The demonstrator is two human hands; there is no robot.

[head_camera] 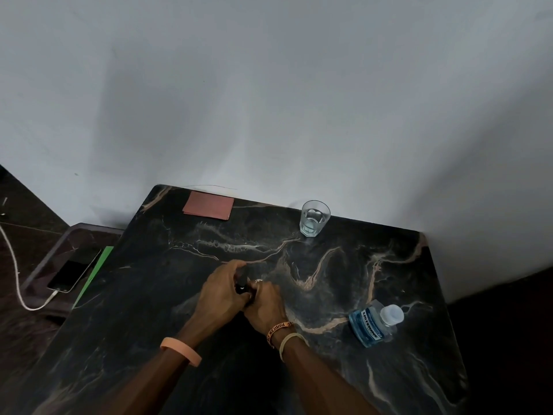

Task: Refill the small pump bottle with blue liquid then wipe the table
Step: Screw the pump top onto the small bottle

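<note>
Both my hands meet at the middle of the black marble table (359, 295). My left hand (223, 290) and my right hand (267, 302) are closed around a small dark pump bottle (241, 288), of which only a black bit shows between the fingers. A clear bottle of blue liquid (375, 323) with a white cap stands to the right, apart from my hands. A folded reddish-brown cloth (209, 204) lies at the far left edge by the wall.
A clear glass (314, 218) with a little liquid stands at the back by the white wall. To the left, a lower tray holds a phone (73, 272) on a white charging cable, with a green strip beside it.
</note>
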